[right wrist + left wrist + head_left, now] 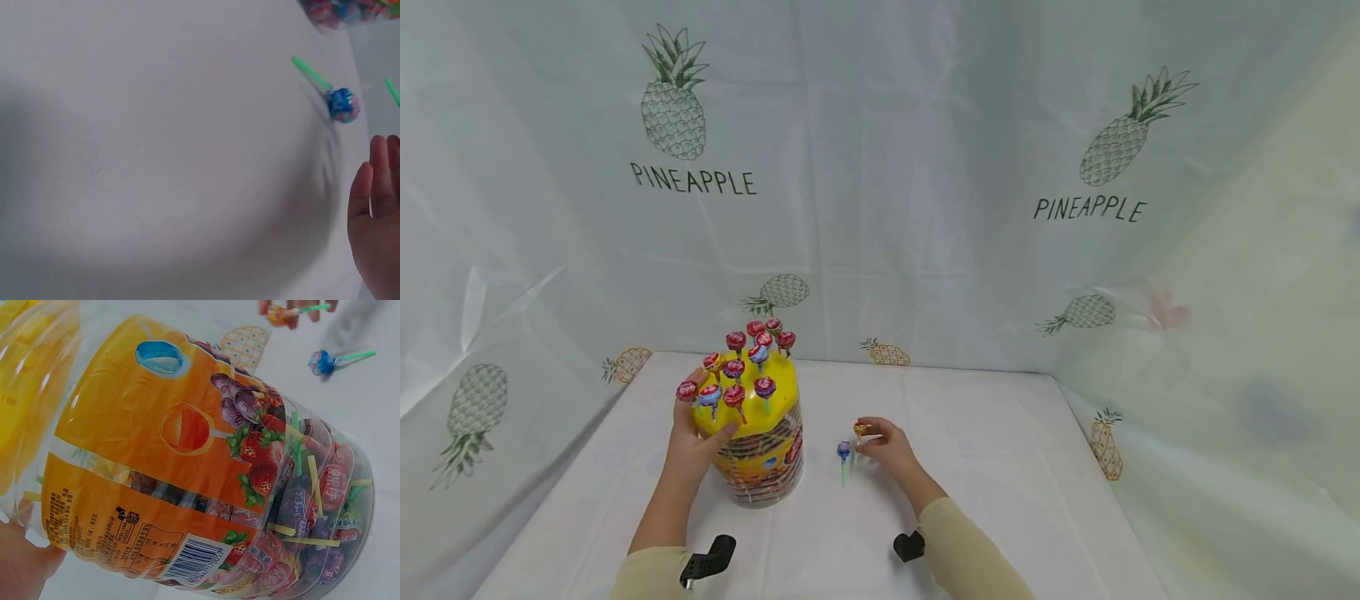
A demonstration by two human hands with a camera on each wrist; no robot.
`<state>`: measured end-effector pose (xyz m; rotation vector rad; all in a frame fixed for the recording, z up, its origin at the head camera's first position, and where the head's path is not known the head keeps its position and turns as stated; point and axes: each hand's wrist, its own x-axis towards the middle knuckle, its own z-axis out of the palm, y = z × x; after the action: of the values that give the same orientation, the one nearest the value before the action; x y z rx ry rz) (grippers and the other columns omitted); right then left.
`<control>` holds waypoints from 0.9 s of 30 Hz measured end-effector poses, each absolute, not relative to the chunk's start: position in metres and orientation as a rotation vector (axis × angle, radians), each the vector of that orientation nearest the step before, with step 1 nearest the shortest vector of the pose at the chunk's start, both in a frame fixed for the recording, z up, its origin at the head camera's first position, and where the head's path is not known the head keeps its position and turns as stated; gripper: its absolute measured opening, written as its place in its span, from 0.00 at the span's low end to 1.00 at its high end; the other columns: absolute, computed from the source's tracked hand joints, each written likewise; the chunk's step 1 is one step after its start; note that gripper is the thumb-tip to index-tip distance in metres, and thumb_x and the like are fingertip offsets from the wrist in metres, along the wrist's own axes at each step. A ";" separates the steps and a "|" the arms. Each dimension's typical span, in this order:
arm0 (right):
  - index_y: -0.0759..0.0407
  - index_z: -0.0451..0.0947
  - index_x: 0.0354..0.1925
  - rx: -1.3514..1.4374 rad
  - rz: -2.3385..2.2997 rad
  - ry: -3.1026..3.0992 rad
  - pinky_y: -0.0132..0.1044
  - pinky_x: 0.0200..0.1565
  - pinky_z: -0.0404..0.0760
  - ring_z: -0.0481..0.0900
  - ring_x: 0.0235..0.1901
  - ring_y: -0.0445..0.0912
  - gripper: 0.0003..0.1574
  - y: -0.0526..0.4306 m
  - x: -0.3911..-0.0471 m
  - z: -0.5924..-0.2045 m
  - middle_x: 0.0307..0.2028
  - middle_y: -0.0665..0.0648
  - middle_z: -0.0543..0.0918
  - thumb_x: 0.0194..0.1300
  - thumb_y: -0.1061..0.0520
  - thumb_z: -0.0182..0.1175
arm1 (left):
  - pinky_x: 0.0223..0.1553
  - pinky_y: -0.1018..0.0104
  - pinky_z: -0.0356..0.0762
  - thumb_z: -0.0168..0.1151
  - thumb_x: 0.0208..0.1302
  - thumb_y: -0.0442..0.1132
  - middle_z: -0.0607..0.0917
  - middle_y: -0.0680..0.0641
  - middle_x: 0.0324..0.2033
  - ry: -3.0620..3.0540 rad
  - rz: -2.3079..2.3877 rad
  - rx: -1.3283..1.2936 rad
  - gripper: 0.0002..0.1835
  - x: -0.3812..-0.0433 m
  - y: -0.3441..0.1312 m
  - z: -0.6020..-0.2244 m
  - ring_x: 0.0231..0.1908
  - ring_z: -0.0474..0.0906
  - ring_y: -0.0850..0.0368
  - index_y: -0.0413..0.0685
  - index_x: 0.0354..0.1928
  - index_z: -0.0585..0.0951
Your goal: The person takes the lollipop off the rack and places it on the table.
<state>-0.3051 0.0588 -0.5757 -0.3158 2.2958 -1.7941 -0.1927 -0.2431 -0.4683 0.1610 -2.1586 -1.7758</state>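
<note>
A clear round jar [760,483] with an orange label and wrapped lollipops inside stands on the left of the table, leaning slightly. Several wrapped lollipops stick up from its yellow lid [786,385]. My left hand [691,446] grips the jar near the lid, thumb in front and fingers on the far side. To the right, my right hand [889,450] pinches an orange-wrapped lollipop [282,315] just above the table; its green stick [392,91] shows at the edge of the right wrist view. A blue-wrapped lollipop [844,451] with a green stick lies between jar and right hand.
The white table [970,467] reaches back to a hanging sheet [887,167] printed with pineapples. Black wrist mounts sit on both forearms, the left mount [709,560] and the right mount [909,546], close above the table.
</note>
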 end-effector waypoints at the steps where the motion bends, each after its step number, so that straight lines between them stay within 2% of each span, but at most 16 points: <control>1: 0.60 0.77 0.59 -0.321 -1.769 2.308 0.32 0.33 0.78 0.77 0.37 0.45 0.32 0.060 -0.305 -0.579 0.49 0.57 0.82 0.55 0.67 0.70 | 0.67 0.38 0.53 0.67 0.63 0.42 0.52 0.43 0.72 -2.157 -1.781 0.161 0.50 -0.193 -0.243 -0.468 0.71 0.49 0.41 0.72 0.76 0.44; 13: 0.58 0.79 0.55 -0.467 -1.611 2.373 0.35 0.35 0.77 0.76 0.32 0.44 0.28 0.068 -0.307 -0.607 0.40 0.53 0.80 0.54 0.69 0.70 | 0.67 0.37 0.52 0.68 0.63 0.42 0.52 0.42 0.73 -2.161 -1.782 0.177 0.50 -0.192 -0.242 -0.468 0.72 0.48 0.40 0.70 0.76 0.43; 27: 0.52 0.81 0.54 -0.461 -1.454 2.521 0.34 0.29 0.72 0.71 0.28 0.44 0.28 0.064 -0.312 -0.614 0.36 0.50 0.75 0.54 0.63 0.72 | 0.67 0.37 0.51 0.67 0.63 0.41 0.51 0.44 0.74 -2.157 -1.775 0.181 0.50 -0.193 -0.241 -0.467 0.72 0.46 0.41 0.72 0.76 0.44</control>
<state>-0.3122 0.0644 -0.6140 -0.4614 2.5210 -1.4536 -0.1928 -0.2410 -0.4666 0.1808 -2.1571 -1.7752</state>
